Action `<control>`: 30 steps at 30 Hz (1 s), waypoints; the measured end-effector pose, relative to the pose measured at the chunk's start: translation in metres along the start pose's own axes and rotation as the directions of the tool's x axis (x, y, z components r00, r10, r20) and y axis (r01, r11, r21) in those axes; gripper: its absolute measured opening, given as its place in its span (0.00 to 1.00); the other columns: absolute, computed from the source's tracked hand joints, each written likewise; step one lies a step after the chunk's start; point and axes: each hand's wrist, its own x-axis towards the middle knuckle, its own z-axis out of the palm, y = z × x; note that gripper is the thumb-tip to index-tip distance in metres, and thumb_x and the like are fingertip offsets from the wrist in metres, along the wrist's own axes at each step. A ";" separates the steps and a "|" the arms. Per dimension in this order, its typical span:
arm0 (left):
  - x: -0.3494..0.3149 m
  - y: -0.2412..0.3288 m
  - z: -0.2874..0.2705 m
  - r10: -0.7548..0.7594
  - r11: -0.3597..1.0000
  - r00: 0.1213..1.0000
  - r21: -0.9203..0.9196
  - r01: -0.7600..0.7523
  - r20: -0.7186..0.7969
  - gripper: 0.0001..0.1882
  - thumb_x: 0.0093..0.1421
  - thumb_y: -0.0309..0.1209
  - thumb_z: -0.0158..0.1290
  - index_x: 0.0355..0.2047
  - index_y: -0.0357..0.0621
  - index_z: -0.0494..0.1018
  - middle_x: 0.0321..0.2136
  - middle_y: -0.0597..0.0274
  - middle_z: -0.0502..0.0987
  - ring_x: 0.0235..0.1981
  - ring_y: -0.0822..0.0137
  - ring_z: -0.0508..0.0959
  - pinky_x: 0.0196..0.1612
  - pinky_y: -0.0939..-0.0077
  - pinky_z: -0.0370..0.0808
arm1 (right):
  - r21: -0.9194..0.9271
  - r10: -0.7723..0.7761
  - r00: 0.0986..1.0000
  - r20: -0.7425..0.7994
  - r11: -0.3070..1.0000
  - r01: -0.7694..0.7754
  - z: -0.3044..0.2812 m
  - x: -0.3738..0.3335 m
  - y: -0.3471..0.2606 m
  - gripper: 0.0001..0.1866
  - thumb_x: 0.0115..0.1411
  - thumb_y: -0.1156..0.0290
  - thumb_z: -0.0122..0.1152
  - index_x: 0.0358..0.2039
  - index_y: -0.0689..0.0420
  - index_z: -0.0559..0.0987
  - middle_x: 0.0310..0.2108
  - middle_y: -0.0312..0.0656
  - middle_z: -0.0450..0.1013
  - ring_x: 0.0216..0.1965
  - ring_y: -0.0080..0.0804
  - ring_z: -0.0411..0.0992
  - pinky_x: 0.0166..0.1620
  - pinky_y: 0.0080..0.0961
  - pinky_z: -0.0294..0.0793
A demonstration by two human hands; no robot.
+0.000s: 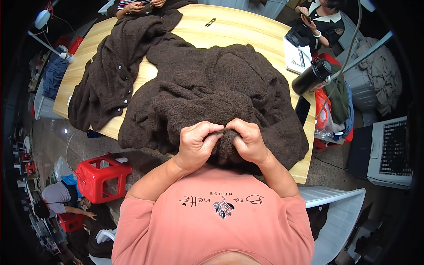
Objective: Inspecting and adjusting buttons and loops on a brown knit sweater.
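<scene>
A large dark brown knitted garment (212, 84) lies bunched over the table, its near edge drawn up toward my chest. My left hand (197, 142) pinches a fold of that edge between thumb and fingers. Close beside it, my right hand (248, 140) grips the same fold, thumb pressed against the knit. The fingertips of both hands almost meet at the top of the fold. Whether a small item sits between them is too fine to see. To the left lies a second brown knitted garment (108, 75) with a row of pale buttons.
On the wooden table (225, 31) are thread snips (210, 22), a black flask (312, 76), a notebook (297, 57) and a dark phone (302, 109). Two people sit across it. A red stool (104, 177) stands at left; a white bin (338, 221) is at my right.
</scene>
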 end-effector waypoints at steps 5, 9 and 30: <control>0.001 -0.003 0.003 0.170 0.985 0.985 0.047 -0.169 -0.032 0.09 0.45 0.13 0.55 0.29 0.34 0.74 0.23 0.54 0.76 0.24 0.61 0.78 0.27 0.77 0.75 | 0.022 0.027 0.998 -0.059 0.999 -0.026 0.004 -0.003 -0.002 0.10 0.41 0.88 0.49 0.27 0.65 0.73 0.21 0.46 0.70 0.22 0.38 0.71 0.26 0.25 0.68; 0.000 -0.004 0.005 0.309 0.941 0.950 0.159 -0.299 -0.040 0.10 0.44 0.12 0.54 0.28 0.32 0.73 0.21 0.52 0.75 0.22 0.59 0.77 0.24 0.76 0.75 | -0.029 -0.016 0.989 -0.144 1.000 0.012 0.009 -0.008 -0.007 0.12 0.38 0.87 0.48 0.26 0.64 0.73 0.20 0.47 0.68 0.20 0.40 0.69 0.24 0.28 0.68; -0.002 -0.011 0.016 0.490 0.863 0.859 0.219 -0.455 -0.148 0.12 0.42 0.11 0.53 0.30 0.31 0.71 0.22 0.53 0.74 0.21 0.60 0.77 0.22 0.76 0.75 | -0.084 -0.058 0.955 -0.292 0.996 0.035 0.017 -0.009 -0.017 0.09 0.37 0.87 0.47 0.23 0.64 0.71 0.17 0.44 0.65 0.17 0.35 0.66 0.21 0.25 0.64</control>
